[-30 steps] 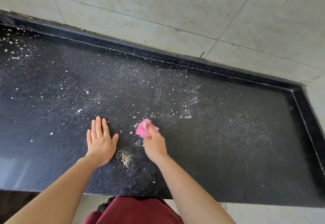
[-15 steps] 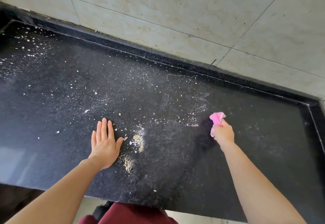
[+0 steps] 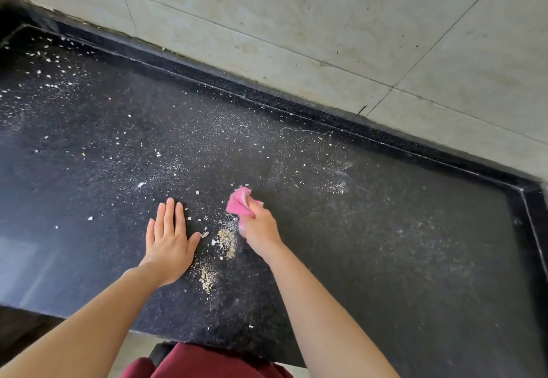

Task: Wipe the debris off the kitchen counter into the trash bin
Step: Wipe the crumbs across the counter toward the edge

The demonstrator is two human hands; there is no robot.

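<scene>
The black stone counter (image 3: 400,259) is speckled with pale crumbs and dust. My right hand (image 3: 258,228) grips a bunched pink cloth (image 3: 239,202) and presses it on the counter near the middle. Just left of it lies a small heap of tan debris (image 3: 226,238), with a second heap (image 3: 208,280) closer to the front edge. My left hand (image 3: 169,239) rests flat on the counter, fingers together, just left of the heaps. More white crumbs (image 3: 47,76) are scattered at the far left. No trash bin is in view.
A raised black lip (image 3: 296,105) runs along the back of the counter below the tiled wall (image 3: 296,22), and another lip (image 3: 530,223) closes the right end. The counter's front edge (image 3: 142,331) is near my body, with dark red clothing (image 3: 207,363) below it.
My right hand has swept the pink cloth back from the right side of the counter to the left, up against the debris heap. My left hand has stayed flat in place.
</scene>
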